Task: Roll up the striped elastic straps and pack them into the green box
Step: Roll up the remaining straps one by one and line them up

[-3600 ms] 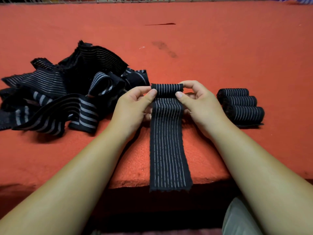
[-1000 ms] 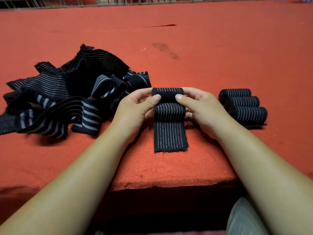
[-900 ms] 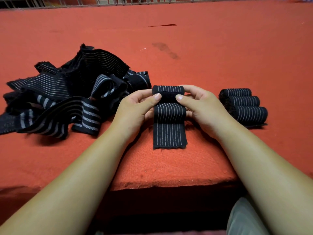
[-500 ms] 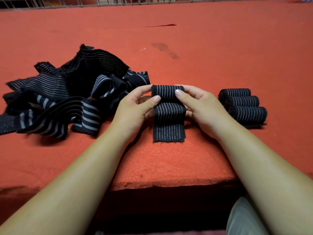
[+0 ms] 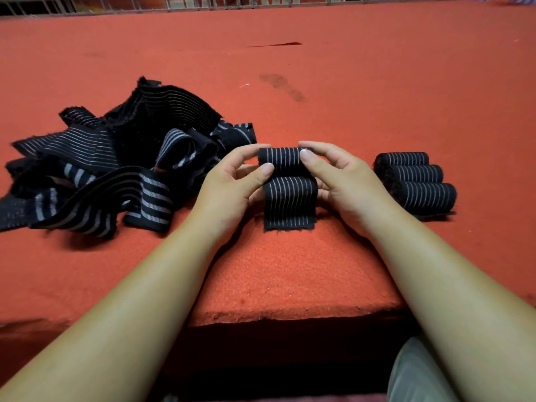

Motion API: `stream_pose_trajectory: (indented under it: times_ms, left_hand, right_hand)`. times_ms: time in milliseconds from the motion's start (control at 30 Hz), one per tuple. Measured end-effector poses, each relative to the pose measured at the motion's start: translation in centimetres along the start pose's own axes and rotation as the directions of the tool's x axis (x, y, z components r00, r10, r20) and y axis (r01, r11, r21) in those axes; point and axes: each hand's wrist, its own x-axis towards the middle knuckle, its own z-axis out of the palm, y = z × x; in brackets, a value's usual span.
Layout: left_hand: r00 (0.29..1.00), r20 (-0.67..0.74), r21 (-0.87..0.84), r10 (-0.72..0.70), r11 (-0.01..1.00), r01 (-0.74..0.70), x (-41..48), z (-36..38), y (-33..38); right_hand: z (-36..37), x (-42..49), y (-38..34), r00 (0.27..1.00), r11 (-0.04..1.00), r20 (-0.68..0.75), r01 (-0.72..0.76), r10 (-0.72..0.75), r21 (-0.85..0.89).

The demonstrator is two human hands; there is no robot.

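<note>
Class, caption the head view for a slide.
Left hand and right hand roll a striped strap between loose straps and three finished rolls.

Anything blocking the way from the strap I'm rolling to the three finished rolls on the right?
Nothing visible. Only the right hand, gripping the part-rolled strap, lies between it and the finished rolls on the red mat. No green box is in view.
</note>
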Motion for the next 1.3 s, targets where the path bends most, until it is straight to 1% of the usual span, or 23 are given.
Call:
stream_pose_trajectory:
  times_ms: [100, 200, 300, 467, 533, 733, 867, 1067, 1300]
  left_hand:
    - [1.0, 0.008, 0.0, -0.01, 1.0, 0.01, -0.12, 0.07, 0.16]
    - [0.999, 0.017, -0.024, -0.034, 0.999, 0.034, -0.32, 0.28, 0.41]
    - [0.999, 0.023, -0.005, -0.041, 0.999, 0.041, -0.46, 0.24, 0.55]
    - [1.0, -0.002, 0.001, 0.008, 1.0, -0.008, -0.08, -0.05, 0.39]
    - [1.0, 0.005, 0.007, 0.016, 1.0, -0.016, 0.01, -0.1, 0.29]
    - [1.0, 0.022, -0.012, -0.003, 1.0, 0.004, -0.15, -0.04, 0.27]
    - [1.0, 0.011, -0.009, 0.017, 1.0, -0.017, -0.11, -0.05, 0.24]
    - [0.999, 0.032, -0.003, -0.002, 1.0, 0.002, -0.03, -0.08, 0.11]
    - [0.999, 0.003, 0.031, 0.034, 0.999, -0.034, -0.02, -0.25, 0.13]
  right_hand:
    - [-0.03, 0.11, 0.1, 1.0, 1.0, -0.027, 0.004, -0.004, -0.021]
    - [-0.25, 0.21, 0.29, 0.999, 0.998, -0.023, 0.04, -0.041, -0.041]
    - [-0.27, 0.34, 0.6, 0.998, 0.997, -0.023, 0.051, -0.053, -0.056]
    - [-0.46, 0.46, 0.42, 1.0, 1.0, -0.028, -0.005, 0.005, -0.011]
    - [-0.48, 0.43, 0.4, 1.0, 0.999, -0.025, -0.017, 0.016, -0.029]
    - [-0.57, 0.38, 0.68, 0.999, 0.997, -0.015, 0.041, -0.042, -0.063]
    - [-0.41, 0.19, 0.23, 0.999, 0.995, 0.001, 0.042, -0.042, -0.087]
    - [-0.48, 0.02, 0.06, 0.995, 0.979, 0.001, 0.1, -0.101, -0.179]
    - [-0.32, -0.09, -0.23, 0.997, 0.975, -0.034, 0.065, -0.074, -0.212]
